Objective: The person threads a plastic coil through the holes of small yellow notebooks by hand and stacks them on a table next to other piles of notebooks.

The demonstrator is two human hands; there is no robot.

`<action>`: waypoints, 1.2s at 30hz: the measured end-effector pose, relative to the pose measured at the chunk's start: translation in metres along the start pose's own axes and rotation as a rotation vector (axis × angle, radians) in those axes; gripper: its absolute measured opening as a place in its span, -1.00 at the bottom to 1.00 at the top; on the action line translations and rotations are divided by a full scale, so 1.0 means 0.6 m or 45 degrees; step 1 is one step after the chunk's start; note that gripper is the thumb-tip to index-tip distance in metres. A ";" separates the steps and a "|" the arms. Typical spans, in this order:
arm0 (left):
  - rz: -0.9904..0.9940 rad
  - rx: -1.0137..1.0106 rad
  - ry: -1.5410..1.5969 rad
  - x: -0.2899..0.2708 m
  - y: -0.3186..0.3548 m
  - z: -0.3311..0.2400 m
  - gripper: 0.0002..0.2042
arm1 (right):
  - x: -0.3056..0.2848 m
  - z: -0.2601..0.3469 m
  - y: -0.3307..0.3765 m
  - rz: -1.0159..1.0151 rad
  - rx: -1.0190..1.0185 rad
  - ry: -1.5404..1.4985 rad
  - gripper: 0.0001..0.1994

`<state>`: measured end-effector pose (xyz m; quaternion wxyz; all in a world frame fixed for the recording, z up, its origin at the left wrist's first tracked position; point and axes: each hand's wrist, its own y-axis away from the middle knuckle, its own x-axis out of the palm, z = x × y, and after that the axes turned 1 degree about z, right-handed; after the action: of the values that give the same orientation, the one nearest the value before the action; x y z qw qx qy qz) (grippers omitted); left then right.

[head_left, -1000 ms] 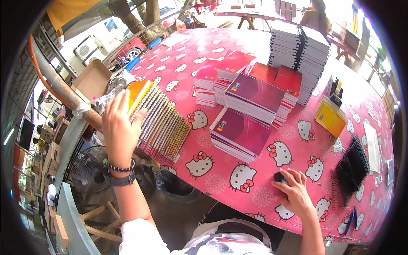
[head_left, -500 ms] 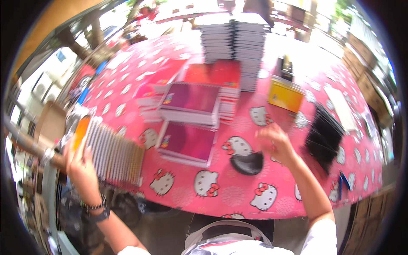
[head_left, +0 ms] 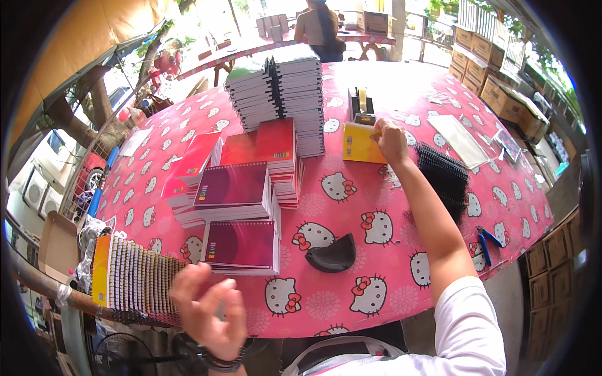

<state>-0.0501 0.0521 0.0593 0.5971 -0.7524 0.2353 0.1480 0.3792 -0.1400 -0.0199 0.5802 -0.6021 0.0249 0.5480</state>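
My right hand reaches forward, its fingers pinching the upper right corner of a yellow notebook. How many sheets or books the fingers hold there is hidden. Behind it stands a black tape dispenser. My left hand is raised at the near edge, fingers spread and a little blurred, with nothing in it. Beside it lies a row of spiral-bound notebooks with a yellow cover at its left end. Two stacks of purple notebooks sit in the middle, near a dark half-round object.
Tall stacks of notebooks rise behind red-covered booklets. Black binding coils and blue-handled pliers lie at the right on the pink tablecloth. A person is at a farther table; cardboard boxes stand at right.
My right hand has gone forward from mid-table to the yellow notebook. My left hand has come away from the spiral-bound row toward me. The head view has shifted.
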 end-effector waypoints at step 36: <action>0.394 -1.369 1.395 0.163 0.218 -0.029 -0.78 | 0.093 -0.082 0.057 0.259 0.842 -1.229 -0.11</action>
<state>-0.0378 -0.0053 -0.0945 -0.0779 -0.8627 0.4948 -0.0693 0.4097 -0.1532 -0.0946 0.6272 -0.0668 -0.0149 0.7758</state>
